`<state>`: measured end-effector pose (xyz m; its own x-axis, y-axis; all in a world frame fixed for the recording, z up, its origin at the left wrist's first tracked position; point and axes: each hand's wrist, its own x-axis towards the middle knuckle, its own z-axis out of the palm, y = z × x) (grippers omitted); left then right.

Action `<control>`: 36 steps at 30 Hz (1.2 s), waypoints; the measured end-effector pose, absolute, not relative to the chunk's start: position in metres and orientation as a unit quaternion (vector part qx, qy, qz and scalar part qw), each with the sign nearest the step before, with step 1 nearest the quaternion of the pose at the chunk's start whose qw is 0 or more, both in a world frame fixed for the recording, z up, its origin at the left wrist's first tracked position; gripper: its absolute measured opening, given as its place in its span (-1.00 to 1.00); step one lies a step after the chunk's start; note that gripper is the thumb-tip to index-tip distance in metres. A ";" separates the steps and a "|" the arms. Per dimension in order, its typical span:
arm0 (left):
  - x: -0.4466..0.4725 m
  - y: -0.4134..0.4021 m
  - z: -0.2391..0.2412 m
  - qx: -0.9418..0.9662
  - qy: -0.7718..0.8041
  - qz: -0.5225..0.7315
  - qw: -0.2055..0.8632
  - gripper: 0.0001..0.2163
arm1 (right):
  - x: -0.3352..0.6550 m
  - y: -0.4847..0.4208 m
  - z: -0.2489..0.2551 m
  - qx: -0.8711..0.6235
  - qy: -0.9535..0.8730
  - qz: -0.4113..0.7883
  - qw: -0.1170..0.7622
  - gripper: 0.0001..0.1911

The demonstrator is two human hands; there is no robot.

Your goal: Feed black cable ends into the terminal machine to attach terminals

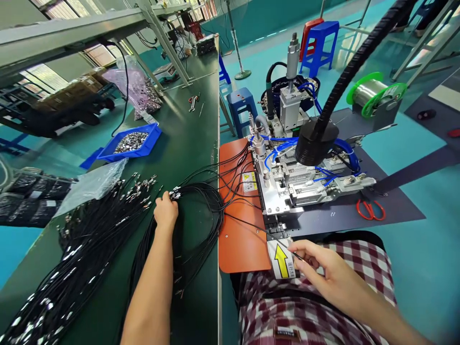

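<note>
Thin black cable (268, 232) in right grip (323, 269), metal-tipped looped bundle (214, 197) in left grip (166, 211)

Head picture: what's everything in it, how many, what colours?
table: one, green, left
black cables: many, black, on table and orange board
orange board: one, orange, beside table
machine: one, mostly silver, right of board
scissors: one, red, beside machine
spool: one, green, behind machine
tray: one, blue, on table
bag: one, pinkish, beyond tray
stools: several, blue and red, floor
left hand: one, bare, gripping cable ends
right hand: one, bare, pinching a cable
</note>
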<state>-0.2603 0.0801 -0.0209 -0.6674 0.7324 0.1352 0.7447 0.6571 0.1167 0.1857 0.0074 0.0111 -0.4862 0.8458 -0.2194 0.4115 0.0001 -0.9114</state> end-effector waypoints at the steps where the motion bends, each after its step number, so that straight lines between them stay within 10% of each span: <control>1: -0.262 0.088 -0.022 -0.412 -0.907 -0.077 0.037 -0.58 | 0.184 0.007 0.011 -0.462 -0.674 0.539 0.204 -0.79; 11: -0.163 0.063 0.028 -0.551 -0.798 -0.221 0.103 -0.62 | 0.176 0.009 0.018 -0.463 -0.642 0.563 0.238 -0.80; 15: -0.066 0.008 0.030 -0.833 -0.468 -0.234 -0.178 -0.63 | 0.176 0.014 0.018 -0.431 -0.633 0.594 0.246 -0.81; 19: -0.026 -0.002 0.017 -0.788 -0.464 -0.210 -0.346 -0.82 | 0.183 0.019 0.008 -0.431 -0.596 0.622 0.266 -0.79; 36: -0.008 0.006 0.000 -0.511 -0.523 -0.300 -0.612 -0.79 | 0.175 0.030 -0.007 -0.439 -0.469 0.686 0.343 -0.81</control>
<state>-0.0085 0.0055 -0.0003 0.2728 0.9025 -0.3333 0.1669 0.2968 0.9402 0.1751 0.0302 -0.0073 -0.3802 0.8817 -0.2795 -0.0585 -0.3245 -0.9441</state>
